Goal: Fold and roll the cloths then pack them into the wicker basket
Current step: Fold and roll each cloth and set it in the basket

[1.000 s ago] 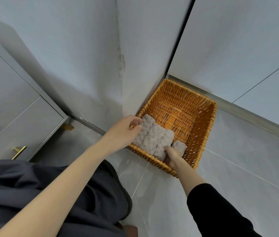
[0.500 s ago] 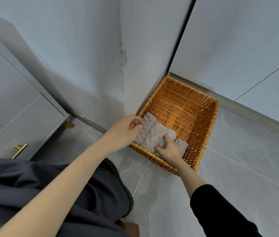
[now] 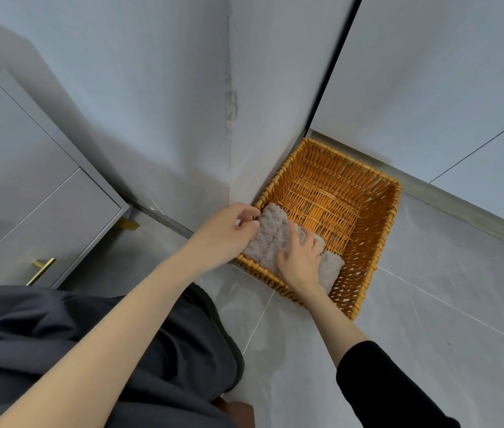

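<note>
While the rolled cloths point(image 3: 267, 231) sit in the wicker basket point(image 3: 395, 193), they look grey, nubby, packed side by side against its near wall; long axes run from the near rim inward; the row spans the near wall from the left corner; left hand point(image 3: 223, 233) fingers curled, pinching the leftmost roll's end at the left rim; right hand point(image 3: 300, 257) fingers spread, pressing the middle rolls; bare woven floor shows beyond, up to the far wall.

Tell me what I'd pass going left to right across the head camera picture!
Gold drawer handle → left hand → right hand → right wall of the wicker basket.
</note>
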### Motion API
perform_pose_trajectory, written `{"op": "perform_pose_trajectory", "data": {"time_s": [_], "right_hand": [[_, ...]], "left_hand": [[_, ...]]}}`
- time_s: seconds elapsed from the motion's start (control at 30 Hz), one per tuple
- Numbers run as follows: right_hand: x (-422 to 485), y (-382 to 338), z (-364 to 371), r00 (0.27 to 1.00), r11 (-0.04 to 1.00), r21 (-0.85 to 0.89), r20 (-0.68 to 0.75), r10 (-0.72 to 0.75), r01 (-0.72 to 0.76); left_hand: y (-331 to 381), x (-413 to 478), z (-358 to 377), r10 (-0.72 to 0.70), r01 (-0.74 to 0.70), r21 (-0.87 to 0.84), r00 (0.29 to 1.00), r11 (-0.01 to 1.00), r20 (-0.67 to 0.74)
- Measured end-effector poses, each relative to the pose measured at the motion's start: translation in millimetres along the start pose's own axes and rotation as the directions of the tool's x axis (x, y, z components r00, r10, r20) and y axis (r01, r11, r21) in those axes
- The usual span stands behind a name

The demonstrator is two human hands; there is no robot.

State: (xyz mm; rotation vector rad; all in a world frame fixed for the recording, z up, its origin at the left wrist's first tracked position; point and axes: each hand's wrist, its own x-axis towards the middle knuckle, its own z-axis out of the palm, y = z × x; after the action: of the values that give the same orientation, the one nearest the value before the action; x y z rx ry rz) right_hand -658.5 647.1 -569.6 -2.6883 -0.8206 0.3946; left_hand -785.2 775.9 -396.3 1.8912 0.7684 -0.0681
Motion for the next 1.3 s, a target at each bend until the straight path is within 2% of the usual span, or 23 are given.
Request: {"op": "perform_pose_trajectory", "data": {"time_s": [0.1,0.2,0.5,0.6,0.73,0.8,0.87,1.1,1.3], "right_hand": [[13.0,-15.1,10.1,0.950,1.000,-0.008,0.313,0.026,-0.025],[27.3,-19.5,24.5,0.861,0.998,0.014,0.507,0.040,-0.055],[48.3,-19.7,29.5,0.726,0.997,-0.042,0.683,0.079,-0.069],[49.2,-19.4,19.2,0.729,0.995,0.025,0.683,0.053,-0.096],[45.3,-23.6,-0.6,0.828,0.999,0.023,0.560,0.024,-0.044],[40.0,-30.2,-19.4,0.874,0.996,0.085,0.486,-0.026,-0.018],[27.5,-40.7,-44.1,0.888,0.984,0.176,0.455,-0.071,-0.011],[-29.7,-87.6,-132.0,0.808,0.918,0.324,0.462,-0.365,0.229],[-69.9,-145.3,-190.8,0.772,0.807,0.490,0.353,-0.529,0.329]], "left_hand": [[1.4,-0.9,-5.8,-0.009,0.009,-0.006,1.000,1.000,-0.020],[1.1,-3.1,-10.3,-0.016,0.016,-0.014,0.999,1.000,-0.030],[-1.3,-2.1,-18.4,-0.035,0.034,-0.027,0.999,0.999,-0.013],[-1.6,-3.4,-18.1,-0.032,0.032,-0.036,0.999,0.999,-0.015],[-2.9,-8.6,-19.0,-0.026,0.026,-0.017,1.000,1.000,-0.008],[-2.0,-12.4,-20.6,-0.029,0.028,-0.020,1.000,0.999,-0.006],[1.4,-19.3,-23.7,-0.027,0.026,-0.039,0.999,0.999,-0.023],[20.8,-50.1,-49.6,0.045,-0.059,-0.106,0.991,0.993,-0.127],[30.7,-100.8,-102.5,0.122,-0.184,-0.141,0.922,0.973,-0.367]]}}
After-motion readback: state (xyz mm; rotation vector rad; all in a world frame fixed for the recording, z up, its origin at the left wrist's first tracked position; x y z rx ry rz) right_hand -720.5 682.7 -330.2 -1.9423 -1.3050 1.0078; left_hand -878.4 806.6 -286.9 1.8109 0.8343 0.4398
